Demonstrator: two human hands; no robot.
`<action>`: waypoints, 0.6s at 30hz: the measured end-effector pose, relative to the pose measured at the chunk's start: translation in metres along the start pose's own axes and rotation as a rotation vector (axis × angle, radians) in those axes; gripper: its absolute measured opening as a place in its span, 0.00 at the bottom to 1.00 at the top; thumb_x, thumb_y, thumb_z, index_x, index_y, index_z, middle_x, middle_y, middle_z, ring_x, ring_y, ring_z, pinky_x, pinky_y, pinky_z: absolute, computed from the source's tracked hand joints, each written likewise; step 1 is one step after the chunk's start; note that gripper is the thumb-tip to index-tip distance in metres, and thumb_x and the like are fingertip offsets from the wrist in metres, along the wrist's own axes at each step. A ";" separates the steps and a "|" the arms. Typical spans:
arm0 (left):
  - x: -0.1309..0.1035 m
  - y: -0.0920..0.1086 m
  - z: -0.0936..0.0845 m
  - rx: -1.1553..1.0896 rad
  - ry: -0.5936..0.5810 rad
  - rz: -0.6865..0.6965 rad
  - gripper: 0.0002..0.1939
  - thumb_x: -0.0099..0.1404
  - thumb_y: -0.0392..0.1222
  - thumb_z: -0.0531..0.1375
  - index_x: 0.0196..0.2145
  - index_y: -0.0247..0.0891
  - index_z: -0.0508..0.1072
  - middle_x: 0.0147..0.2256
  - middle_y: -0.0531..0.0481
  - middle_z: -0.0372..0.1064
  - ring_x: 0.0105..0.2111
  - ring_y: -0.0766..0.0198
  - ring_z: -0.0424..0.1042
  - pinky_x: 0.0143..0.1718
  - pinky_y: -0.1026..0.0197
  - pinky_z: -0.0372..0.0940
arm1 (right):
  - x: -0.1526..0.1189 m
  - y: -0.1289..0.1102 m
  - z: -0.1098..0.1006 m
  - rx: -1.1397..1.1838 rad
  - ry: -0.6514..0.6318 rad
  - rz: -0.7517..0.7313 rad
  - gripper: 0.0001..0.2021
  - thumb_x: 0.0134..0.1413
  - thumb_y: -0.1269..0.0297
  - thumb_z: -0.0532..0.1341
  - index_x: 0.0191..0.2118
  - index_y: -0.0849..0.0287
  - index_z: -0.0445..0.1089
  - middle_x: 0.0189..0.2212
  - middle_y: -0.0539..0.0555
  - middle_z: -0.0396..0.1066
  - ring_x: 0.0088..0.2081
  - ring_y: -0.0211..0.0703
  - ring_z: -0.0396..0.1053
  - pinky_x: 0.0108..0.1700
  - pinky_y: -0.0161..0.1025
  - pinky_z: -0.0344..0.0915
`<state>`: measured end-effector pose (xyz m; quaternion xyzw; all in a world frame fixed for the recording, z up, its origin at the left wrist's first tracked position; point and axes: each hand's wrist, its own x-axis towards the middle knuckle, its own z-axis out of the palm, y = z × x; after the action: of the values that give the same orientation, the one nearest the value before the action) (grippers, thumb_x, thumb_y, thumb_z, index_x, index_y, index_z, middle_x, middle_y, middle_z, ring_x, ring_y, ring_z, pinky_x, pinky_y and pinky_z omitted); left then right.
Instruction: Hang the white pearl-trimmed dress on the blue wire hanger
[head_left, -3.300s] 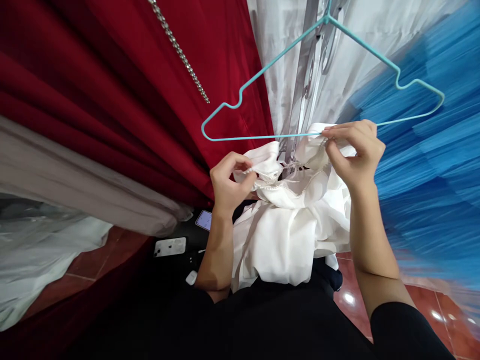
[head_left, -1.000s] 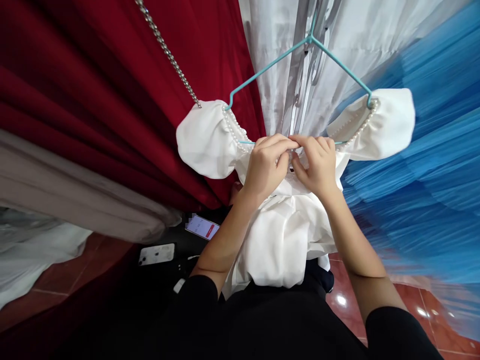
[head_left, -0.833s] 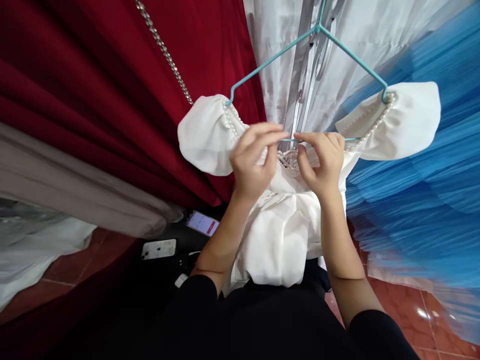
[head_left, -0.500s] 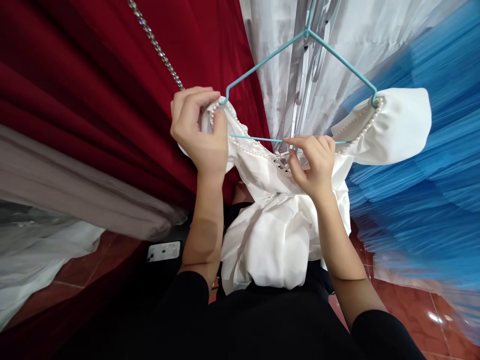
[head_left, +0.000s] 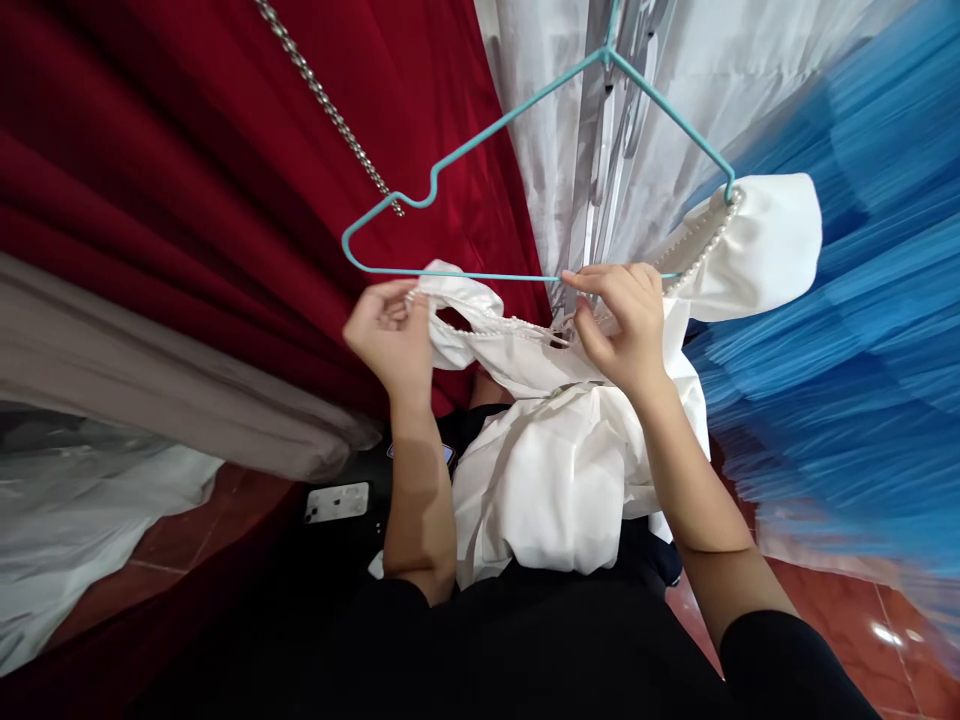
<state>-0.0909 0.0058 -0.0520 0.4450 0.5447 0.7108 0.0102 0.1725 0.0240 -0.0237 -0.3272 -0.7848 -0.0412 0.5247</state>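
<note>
One left hand [head_left: 397,345]: pinching pearl-trimmed dress [head_left: 562,480]
Turquoise hanger [head_left: 510,276]: crosswise, above left fingers
Right hand [head_left: 628,330]: half-curled at hanger, grip unclear

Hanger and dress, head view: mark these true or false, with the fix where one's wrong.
1. The right sleeve sits on the hanger. True.
2. The left sleeve is hooked over the hanger's left end. False: that end is bare, and the fingers of the left hand hold the sleeve's beaded edge.
3. The right hand is at the hanger's bottom bar. True.
4. The white phone lies screen up. False: its back faces up.
5. The cloth at far right is red. False: it is blue.
</note>
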 end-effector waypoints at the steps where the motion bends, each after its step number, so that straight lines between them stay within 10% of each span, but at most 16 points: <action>1: -0.012 0.004 0.002 0.011 -0.049 0.018 0.06 0.61 0.30 0.66 0.37 0.35 0.81 0.34 0.49 0.79 0.35 0.63 0.79 0.39 0.59 0.73 | 0.000 -0.001 0.001 0.012 -0.003 -0.001 0.14 0.63 0.73 0.57 0.50 0.53 0.75 0.44 0.49 0.81 0.44 0.43 0.75 0.52 0.46 0.61; 8: -0.033 0.067 0.041 0.015 -0.280 0.539 0.06 0.68 0.35 0.67 0.36 0.46 0.79 0.41 0.53 0.81 0.51 0.53 0.78 0.59 0.44 0.69 | 0.001 -0.003 -0.005 -0.007 -0.035 0.036 0.12 0.66 0.70 0.58 0.50 0.52 0.75 0.45 0.50 0.81 0.46 0.43 0.75 0.53 0.47 0.62; 14: -0.036 0.081 0.066 0.054 -0.511 0.438 0.09 0.67 0.29 0.65 0.36 0.42 0.75 0.41 0.54 0.83 0.44 0.58 0.80 0.56 0.49 0.65 | 0.000 -0.002 -0.021 -0.023 -0.121 0.040 0.14 0.67 0.67 0.57 0.53 0.50 0.74 0.50 0.52 0.80 0.52 0.46 0.76 0.58 0.52 0.66; 18: -0.042 0.082 0.068 0.043 -0.468 0.355 0.15 0.64 0.24 0.65 0.42 0.43 0.77 0.41 0.54 0.83 0.43 0.59 0.79 0.53 0.52 0.65 | 0.011 0.021 -0.046 -0.133 0.230 -0.038 0.15 0.62 0.68 0.62 0.53 0.52 0.76 0.55 0.58 0.78 0.61 0.52 0.73 0.67 0.58 0.65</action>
<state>0.0166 0.0034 -0.0129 0.6854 0.4559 0.5678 0.0016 0.2176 0.0268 0.0006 -0.3395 -0.7209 -0.1401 0.5878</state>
